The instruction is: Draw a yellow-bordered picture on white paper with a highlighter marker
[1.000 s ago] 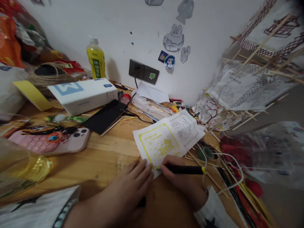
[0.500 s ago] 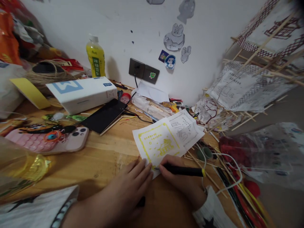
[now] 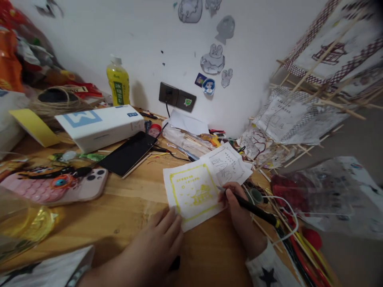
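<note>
Black, yellow-banded pen [image 3: 253, 209] pinched in my right grip [image 3: 236, 201], tip at right border of the yellow-drawn white paper sheet [image 3: 194, 195], wooden tabletop [image 3: 128, 217]. Left grip [image 3: 163, 233] palm-down at sheet's lower-left edge; can't tell if holding. Pen's moved up-right from lower-left corner. White cord [image 3: 297, 222] loops near pen's tail.

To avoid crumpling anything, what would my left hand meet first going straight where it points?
Probably the sheet with the yellow drawing; your left hand seems right at its edge, though contact is unclear.
</note>
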The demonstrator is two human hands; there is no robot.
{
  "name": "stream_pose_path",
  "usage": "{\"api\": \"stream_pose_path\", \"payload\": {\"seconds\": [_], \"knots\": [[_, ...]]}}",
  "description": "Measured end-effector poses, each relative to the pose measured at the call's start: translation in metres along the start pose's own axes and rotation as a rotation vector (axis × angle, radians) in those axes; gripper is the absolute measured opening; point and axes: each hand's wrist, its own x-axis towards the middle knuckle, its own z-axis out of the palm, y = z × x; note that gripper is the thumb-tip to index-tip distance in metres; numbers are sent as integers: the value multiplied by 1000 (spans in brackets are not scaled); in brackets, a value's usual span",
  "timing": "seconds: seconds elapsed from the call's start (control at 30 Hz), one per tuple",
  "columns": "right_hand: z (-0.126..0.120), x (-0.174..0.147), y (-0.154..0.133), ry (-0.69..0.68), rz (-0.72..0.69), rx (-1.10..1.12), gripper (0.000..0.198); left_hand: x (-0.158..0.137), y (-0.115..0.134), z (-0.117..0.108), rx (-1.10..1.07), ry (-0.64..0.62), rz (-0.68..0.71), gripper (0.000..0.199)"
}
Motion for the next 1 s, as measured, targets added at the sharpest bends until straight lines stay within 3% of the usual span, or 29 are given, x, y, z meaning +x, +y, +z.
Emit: {"api": "stream_pose_path", "payload": {"seconds": [0.07,0.2,0.27,0.33,0.47,0.63,0.77,0.87,1.0], "knots": [[3,6,3,47,69,131,21,-3,0,2,14,26,-20,51],[17,8,3,-10,195,323,35,-8,0,8,32,88,209,66],[22,5,-1,-60,221,356,39,-8,1,12,49,76,195,67],[24,1,-5,-89,214,363,37,-7,1,14,69,51,90,58],[23,-4,-10,-139,178,360,28,-4,2,11,83,0,41,46],[30,-7,-11,-314,180,320,26,-1,12,-2,57,-21,85,74],[33,-10,-16,-443,172,294,23,1,19,-9,-5,-6,-8,55],[33,-10,-18,-426,147,220,18,3,17,-11,-60,-9,-37,58],[33,-5,-13,-354,-7,-1,19,5,10,-6,-109,-14,-29,73]]}}
